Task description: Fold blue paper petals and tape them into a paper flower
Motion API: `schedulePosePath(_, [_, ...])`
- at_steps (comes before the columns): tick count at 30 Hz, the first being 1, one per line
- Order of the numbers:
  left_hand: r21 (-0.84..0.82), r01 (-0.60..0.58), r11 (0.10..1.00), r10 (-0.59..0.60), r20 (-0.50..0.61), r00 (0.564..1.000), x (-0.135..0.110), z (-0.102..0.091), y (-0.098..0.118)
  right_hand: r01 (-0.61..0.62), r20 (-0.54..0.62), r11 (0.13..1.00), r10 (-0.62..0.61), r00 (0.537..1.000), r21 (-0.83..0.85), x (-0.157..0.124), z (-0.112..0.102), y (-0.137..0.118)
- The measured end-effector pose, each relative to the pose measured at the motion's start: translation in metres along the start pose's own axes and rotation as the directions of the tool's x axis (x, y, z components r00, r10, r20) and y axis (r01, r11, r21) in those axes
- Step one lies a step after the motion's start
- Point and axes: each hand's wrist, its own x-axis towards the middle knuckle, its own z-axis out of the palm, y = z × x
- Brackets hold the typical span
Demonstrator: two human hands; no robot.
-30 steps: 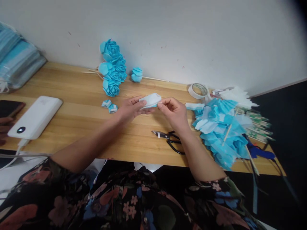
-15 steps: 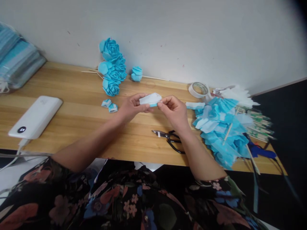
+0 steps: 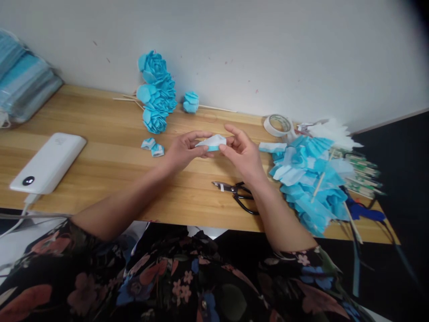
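Observation:
Between my two hands, above the table, is a small folded piece of white and blue material (image 3: 213, 142), white on top with a blue lower edge. My left hand (image 3: 184, 151) pinches its left end between thumb and fingers. At the right end, my right hand (image 3: 241, 151) grips it with the thumb pressed on its corner and the index finger raised. Black-handled scissors (image 3: 234, 189) lie below my right hand, with a white scrap on the blades. Left of my left hand rest two small folded blue-and-white pieces (image 3: 153, 146).
Blue fabric flowers (image 3: 156, 94) and a single bud on a stick (image 3: 191, 102) lie near the wall. A tape roll (image 3: 277, 125) and a blue fabric heap (image 3: 306, 179) are at right. A white power bank (image 3: 48, 163) and bagged face masks (image 3: 25, 78) sit left.
The white upper part of the held piece has gone from a broad flap to a lower, pointed fold. My right index finger has lifted and straightened.

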Motion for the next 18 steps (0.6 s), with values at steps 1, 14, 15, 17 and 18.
schedulePosePath(1, [0.023, -0.002, 1.000, 0.002, -0.004, 1.000, -0.001, 0.001, 0.001, -0.012, 0.015, 1.000, 0.012, 1.000, -0.013, 0.000, -0.001, 0.000])
schedulePosePath(14, [-0.197, -0.022, 0.980, 0.018, -0.021, 1.000, 0.001, 0.001, 0.000, 0.021, 0.070, 0.996, -0.014, 0.997, -0.092, -0.006, 0.005, -0.005])
schedulePosePath(15, [-0.226, 0.027, 0.974, -0.022, 0.024, 0.999, 0.001, 0.002, -0.001, 0.025, 0.070, 0.996, -0.019, 0.997, -0.081, -0.006, 0.005, -0.005])
schedulePosePath(17, [-0.249, 0.104, 0.963, -0.085, 0.085, 0.993, -0.001, 0.004, -0.001, 0.034, 0.067, 0.998, -0.030, 0.997, -0.061, -0.005, 0.005, -0.004])
schedulePosePath(18, [-0.247, 0.123, 0.961, -0.102, 0.097, 0.990, -0.001, 0.004, 0.000, 0.040, 0.064, 0.998, -0.036, 0.997, -0.058, -0.005, 0.006, -0.004])
